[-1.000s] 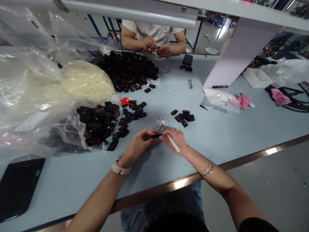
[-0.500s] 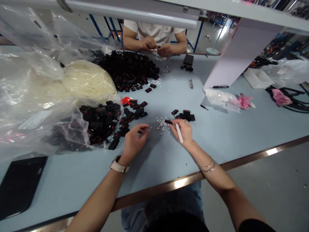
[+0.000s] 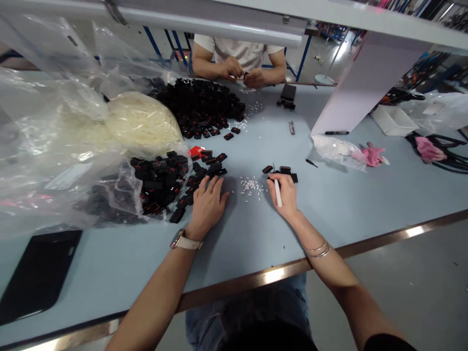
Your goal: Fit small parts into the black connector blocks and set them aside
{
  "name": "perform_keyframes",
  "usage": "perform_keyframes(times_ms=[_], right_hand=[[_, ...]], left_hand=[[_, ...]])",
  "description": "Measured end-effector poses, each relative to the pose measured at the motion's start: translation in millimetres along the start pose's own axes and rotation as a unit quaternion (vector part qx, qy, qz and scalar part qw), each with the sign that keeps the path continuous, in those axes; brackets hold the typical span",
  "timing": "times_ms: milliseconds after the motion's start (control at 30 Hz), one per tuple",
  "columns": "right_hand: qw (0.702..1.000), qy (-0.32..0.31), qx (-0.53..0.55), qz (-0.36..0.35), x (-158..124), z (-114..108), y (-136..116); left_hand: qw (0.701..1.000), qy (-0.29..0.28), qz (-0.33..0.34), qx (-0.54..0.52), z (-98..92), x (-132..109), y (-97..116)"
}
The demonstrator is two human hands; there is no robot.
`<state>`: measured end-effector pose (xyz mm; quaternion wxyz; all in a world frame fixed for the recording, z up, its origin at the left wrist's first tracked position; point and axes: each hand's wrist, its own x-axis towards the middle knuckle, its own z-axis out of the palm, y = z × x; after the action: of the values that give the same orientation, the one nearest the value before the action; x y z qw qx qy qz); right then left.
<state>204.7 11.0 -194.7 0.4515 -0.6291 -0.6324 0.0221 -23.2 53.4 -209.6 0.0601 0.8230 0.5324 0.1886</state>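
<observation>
My left hand (image 3: 209, 202) lies palm down with its fingers apart, the fingertips at the edge of a heap of black plastic connector housings (image 3: 161, 178) with red parts. In my right hand (image 3: 287, 196) is a slim white-handled tool (image 3: 278, 193), its thin tip pointing away from me. That hand is beside a small cluster of black housings (image 3: 285, 169), and its fingers partly cover some of them. Between my hands, many tiny white pieces (image 3: 250, 185) are scattered on the blue-grey tabletop (image 3: 241, 243).
Clear plastic bags (image 3: 73, 146) fill the left side, near a dark tablet-like slab (image 3: 40, 275). Across the table, a co-worker's hands (image 3: 252, 76) work behind a larger black heap (image 3: 204, 107). A white upright panel (image 3: 365, 83) and a white tray (image 3: 395, 120) stand at right.
My left hand has moved forward onto the heap's edge, its fingers spreading. My right hand has shifted right from the white pieces to the small cluster; the black piece at its fingertips no longer shows there.
</observation>
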Motion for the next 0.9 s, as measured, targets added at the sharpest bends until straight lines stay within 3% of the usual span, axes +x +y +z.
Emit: perform_keyframes(times_ms=[267,400,667,767,900], right_hand=[[0.976,-0.198,-0.007,-0.095,-8.6,24.1,-32.4],[0.972,-0.217,-0.028,-0.084,16.2,42.5,-35.1],[0.964,-0.25,-0.033,-0.083,60.3,102.5,-41.3],[0.958,-0.269,-0.046,-0.092,58.1,111.2,-44.4],[0.956,-0.274,-0.041,-0.096,49.1,105.5,-43.4]], left_hand=[[1.0,0.014,-0.009,0.021,0.1,-2.1,0.5],[0.999,0.022,-0.018,0.018,1.3,-3.3,0.9],[0.998,0.054,-0.016,-0.003,3.3,-1.6,-2.3],[0.997,0.072,-0.022,-0.005,3.8,-0.3,-4.8],[0.995,0.099,-0.024,-0.021,4.4,-0.5,-7.6]])
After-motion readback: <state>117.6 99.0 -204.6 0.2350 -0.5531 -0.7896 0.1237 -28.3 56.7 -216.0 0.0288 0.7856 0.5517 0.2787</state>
